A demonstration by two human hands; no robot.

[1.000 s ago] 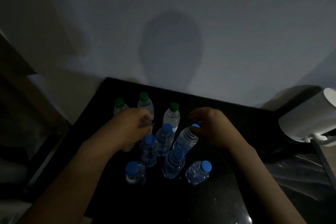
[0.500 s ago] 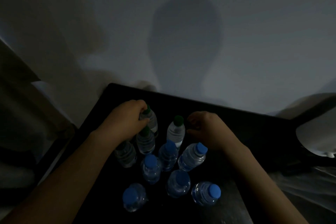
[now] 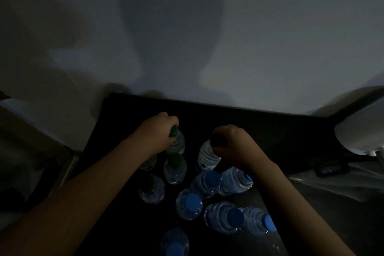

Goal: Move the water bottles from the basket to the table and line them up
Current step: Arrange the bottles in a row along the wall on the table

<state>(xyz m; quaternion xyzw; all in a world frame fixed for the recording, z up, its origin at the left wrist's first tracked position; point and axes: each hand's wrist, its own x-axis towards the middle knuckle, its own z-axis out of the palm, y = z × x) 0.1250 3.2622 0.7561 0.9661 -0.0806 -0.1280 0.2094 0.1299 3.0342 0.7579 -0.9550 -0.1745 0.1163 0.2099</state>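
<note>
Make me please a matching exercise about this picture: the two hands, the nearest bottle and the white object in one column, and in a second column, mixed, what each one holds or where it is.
Column 1
1. left hand
2. right hand
3. nearest bottle
4. white object

Column 2
A. at the right edge of the view
B. grips the far green-capped bottle near its cap
C. at the bottom edge of the view, blue cap
D. grips the dark-capped bottle at its top

Pairs: 1-B, 2-D, 3-C, 4-A
</note>
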